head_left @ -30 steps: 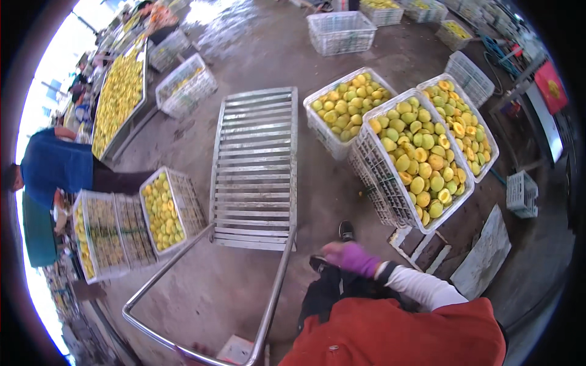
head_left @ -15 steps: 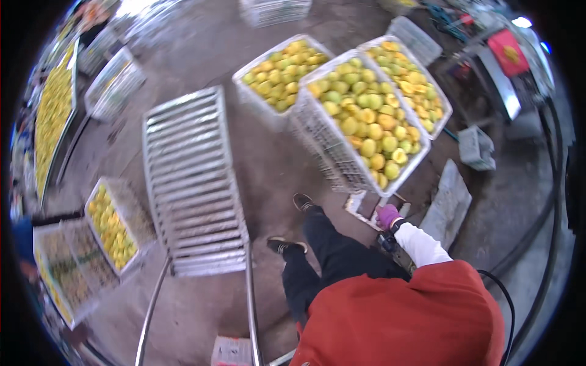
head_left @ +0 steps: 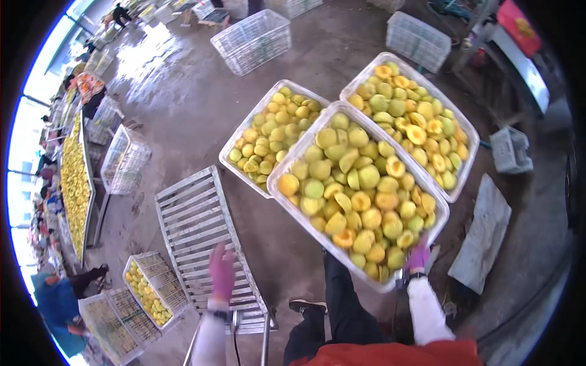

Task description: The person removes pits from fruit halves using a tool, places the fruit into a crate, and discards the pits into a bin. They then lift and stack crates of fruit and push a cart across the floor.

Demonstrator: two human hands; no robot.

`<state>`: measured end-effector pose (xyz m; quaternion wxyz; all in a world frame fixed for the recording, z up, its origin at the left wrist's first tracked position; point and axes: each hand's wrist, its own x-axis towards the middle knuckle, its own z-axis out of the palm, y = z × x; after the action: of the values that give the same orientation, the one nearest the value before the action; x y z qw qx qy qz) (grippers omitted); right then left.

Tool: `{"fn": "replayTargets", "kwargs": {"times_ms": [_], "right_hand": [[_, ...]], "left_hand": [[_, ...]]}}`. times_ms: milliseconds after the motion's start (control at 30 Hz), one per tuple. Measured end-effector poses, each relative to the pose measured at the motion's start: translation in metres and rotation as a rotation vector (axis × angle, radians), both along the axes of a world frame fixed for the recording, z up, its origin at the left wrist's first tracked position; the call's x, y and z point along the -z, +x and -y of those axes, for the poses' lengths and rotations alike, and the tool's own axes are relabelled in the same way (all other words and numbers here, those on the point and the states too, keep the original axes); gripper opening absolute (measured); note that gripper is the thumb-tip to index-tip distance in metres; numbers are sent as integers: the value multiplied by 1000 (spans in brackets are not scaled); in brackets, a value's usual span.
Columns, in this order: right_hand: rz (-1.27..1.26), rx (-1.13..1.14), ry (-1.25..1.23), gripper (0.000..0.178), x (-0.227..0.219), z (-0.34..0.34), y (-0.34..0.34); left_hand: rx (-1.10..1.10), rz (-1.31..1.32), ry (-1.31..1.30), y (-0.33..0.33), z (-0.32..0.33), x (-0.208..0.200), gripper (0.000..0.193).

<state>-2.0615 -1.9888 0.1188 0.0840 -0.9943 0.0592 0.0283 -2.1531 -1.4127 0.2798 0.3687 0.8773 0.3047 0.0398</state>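
Observation:
A white plastic crate [head_left: 300,221] heaped with yellow peach halves [head_left: 370,173] stands just in front of me, its long side running diagonally. My right hand [head_left: 419,256], in a purple-pink glove, is closed on the rim at the crate's near right corner; the fingertips are partly hidden. At the left, my left hand [head_left: 222,274] is raised in the same kind of glove, fingers stretched out and somewhat blurred. It holds nothing and appears above the slatted metal hand truck [head_left: 204,213], apart from the crate.
Two more peach-filled crates [head_left: 227,152] [head_left: 470,160] flank the far side. Empty crates [head_left: 251,44] [head_left: 419,41] stand beyond, and a small basket [head_left: 510,150] at right. A grey slab [head_left: 482,235] lies nearby. At left are a long fruit table [head_left: 90,201] and a person in blue [head_left: 56,308].
My left hand has come into view, raised and open. My right hand has gone from below the crate's corner up to its rim. The view has shifted, with the crates appearing larger.

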Motion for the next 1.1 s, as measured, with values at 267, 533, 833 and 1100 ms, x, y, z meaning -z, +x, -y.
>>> {"fn": "replayTargets", "kwargs": {"times_ms": [267,533,833,1100], "right_hand": [[148,980,1085,40,-17,-20,-19],[-73,915,1107,41,-25,-17,-11],[-184,550,828,50,-61,-14,71],[-225,399,648,47,-119,-123,116]], "left_hand": [[436,-447,-598,387,89,54,52],[157,-542,-468,340,88,17,63],[-55,-33,-582,220,47,11,72],[-217,-89,-553,159,-6,100,80]]}}
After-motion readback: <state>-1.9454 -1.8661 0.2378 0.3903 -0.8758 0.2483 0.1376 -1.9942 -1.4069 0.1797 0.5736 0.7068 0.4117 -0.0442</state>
